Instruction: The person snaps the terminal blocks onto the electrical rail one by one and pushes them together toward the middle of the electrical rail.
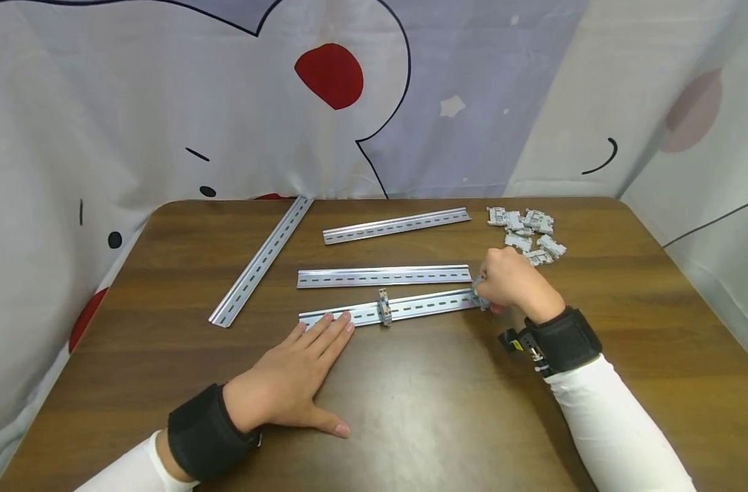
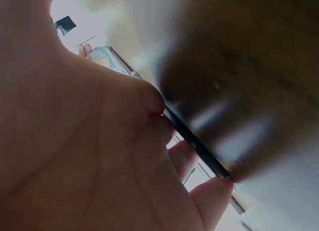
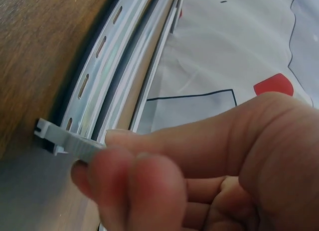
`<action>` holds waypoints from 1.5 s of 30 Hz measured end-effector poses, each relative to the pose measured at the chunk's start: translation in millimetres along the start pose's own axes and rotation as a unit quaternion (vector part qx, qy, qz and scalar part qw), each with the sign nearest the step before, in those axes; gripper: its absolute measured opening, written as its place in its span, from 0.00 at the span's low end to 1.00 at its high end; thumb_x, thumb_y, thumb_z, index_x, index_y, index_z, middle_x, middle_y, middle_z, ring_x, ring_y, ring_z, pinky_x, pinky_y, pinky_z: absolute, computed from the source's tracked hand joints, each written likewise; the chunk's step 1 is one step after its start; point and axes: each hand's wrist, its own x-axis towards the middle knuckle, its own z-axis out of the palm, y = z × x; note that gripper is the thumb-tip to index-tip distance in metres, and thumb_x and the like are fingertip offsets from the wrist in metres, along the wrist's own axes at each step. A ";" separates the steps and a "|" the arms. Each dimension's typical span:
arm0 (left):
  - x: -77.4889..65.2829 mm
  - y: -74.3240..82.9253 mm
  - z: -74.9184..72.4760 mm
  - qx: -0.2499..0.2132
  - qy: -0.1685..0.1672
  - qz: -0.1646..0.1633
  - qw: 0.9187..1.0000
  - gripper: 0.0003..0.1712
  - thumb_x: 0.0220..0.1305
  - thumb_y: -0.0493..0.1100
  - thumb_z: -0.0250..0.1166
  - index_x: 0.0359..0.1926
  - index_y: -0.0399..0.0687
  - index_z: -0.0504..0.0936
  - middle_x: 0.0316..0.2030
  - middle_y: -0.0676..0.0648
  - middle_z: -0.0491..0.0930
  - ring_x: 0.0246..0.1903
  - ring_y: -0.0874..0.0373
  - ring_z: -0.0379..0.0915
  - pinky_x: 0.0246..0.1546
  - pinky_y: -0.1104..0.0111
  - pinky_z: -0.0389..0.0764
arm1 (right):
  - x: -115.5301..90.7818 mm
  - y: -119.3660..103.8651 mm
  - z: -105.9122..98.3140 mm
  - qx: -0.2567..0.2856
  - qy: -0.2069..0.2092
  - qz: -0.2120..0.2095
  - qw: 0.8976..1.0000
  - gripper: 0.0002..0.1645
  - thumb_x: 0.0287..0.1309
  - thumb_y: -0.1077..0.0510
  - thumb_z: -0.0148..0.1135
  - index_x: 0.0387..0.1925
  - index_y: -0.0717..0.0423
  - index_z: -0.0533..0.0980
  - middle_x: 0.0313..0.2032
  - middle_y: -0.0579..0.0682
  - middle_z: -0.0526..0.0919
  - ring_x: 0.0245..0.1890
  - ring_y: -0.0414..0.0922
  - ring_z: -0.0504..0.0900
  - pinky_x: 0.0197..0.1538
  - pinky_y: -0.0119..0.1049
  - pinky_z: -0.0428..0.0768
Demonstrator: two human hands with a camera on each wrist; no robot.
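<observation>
The front rail (image 1: 432, 305) is touched at its left end by the left hand (image 1: 290, 383) and crossed mid-length by one clip (image 1: 385, 309); at its right end a second clip (image 3: 65, 137) is held by the right hand (image 1: 515, 280). Behind are set a middle rail (image 1: 386, 277) and back rail (image 1: 398, 226); left, a side rail (image 1: 261, 263); back right, a clip pile (image 1: 538, 221).

Soft glare whitens the desk (image 1: 410, 410) before me; the left wrist view is dim and hazy, my right fingertips (image 3: 157, 183) blurred.
</observation>
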 end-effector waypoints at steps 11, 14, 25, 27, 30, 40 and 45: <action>-1.1 -2.4 -1.7 -0.006 0.000 -0.005 1.000 0.76 0.41 0.86 0.55 0.77 0.44 0.41 0.77 0.44 0.37 0.76 0.45 0.34 0.71 0.45 0.47 | 10.6 -7.7 -2.1 -0.002 -0.027 -0.002 1.000 0.18 0.39 0.68 0.50 0.05 0.48 0.62 0.05 0.45 0.73 0.11 0.46 0.80 0.16 0.32 0.64; -0.2 -2.3 1.0 -0.007 0.008 0.001 1.000 0.75 0.41 0.86 0.55 0.77 0.43 0.41 0.77 0.44 0.37 0.75 0.45 0.35 0.70 0.45 0.48 | 8.9 -5.7 -2.3 0.008 -0.043 0.008 0.999 0.21 0.44 0.68 0.52 0.05 0.48 0.61 0.05 0.45 0.73 0.12 0.46 0.81 0.17 0.31 0.64; -1.2 0.1 1.7 -0.015 0.007 0.002 1.000 0.76 0.40 0.86 0.57 0.77 0.42 0.42 0.77 0.43 0.38 0.75 0.45 0.36 0.70 0.45 0.49 | -4.7 17.1 -20.9 0.128 -0.120 -0.032 0.984 0.16 0.60 0.50 0.66 0.29 0.59 0.83 0.20 0.49 0.85 0.22 0.46 0.85 0.32 0.39 0.82; -1.6 0.5 0.6 -0.014 0.007 -0.001 1.000 0.76 0.40 0.86 0.57 0.77 0.43 0.42 0.77 0.44 0.38 0.75 0.45 0.36 0.71 0.46 0.49 | -5.2 22.9 -25.1 0.186 -0.131 -0.031 0.973 0.17 0.60 0.53 0.66 0.39 0.65 0.83 0.25 0.52 0.86 0.26 0.48 0.86 0.33 0.42 0.84; -2.1 0.5 -0.3 -0.014 0.009 -0.003 1.000 0.75 0.40 0.86 0.57 0.77 0.44 0.43 0.77 0.44 0.39 0.75 0.45 0.37 0.71 0.46 0.49 | -4.3 33.2 -28.1 0.266 -0.150 -0.024 0.952 0.19 0.58 0.60 0.67 0.46 0.72 0.79 0.31 0.57 0.87 0.32 0.52 0.86 0.38 0.45 0.85; -3.0 1.2 2.1 -0.014 0.010 -0.005 1.000 0.76 0.40 0.87 0.56 0.77 0.44 0.42 0.77 0.44 0.39 0.75 0.46 0.36 0.70 0.47 0.50 | 0.7 47.9 -19.3 0.352 -0.193 -0.014 0.916 0.23 0.57 0.67 0.66 0.51 0.78 0.74 0.36 0.64 0.86 0.37 0.57 0.87 0.43 0.47 0.84; -2.4 0.6 2.0 -0.010 0.013 -0.004 1.000 0.76 0.39 0.87 0.56 0.77 0.44 0.43 0.77 0.44 0.39 0.75 0.46 0.37 0.70 0.46 0.50 | 3.0 50.9 -16.2 0.371 -0.196 -0.005 0.908 0.21 0.57 0.67 0.65 0.50 0.77 0.75 0.36 0.65 0.86 0.37 0.58 0.87 0.43 0.47 0.83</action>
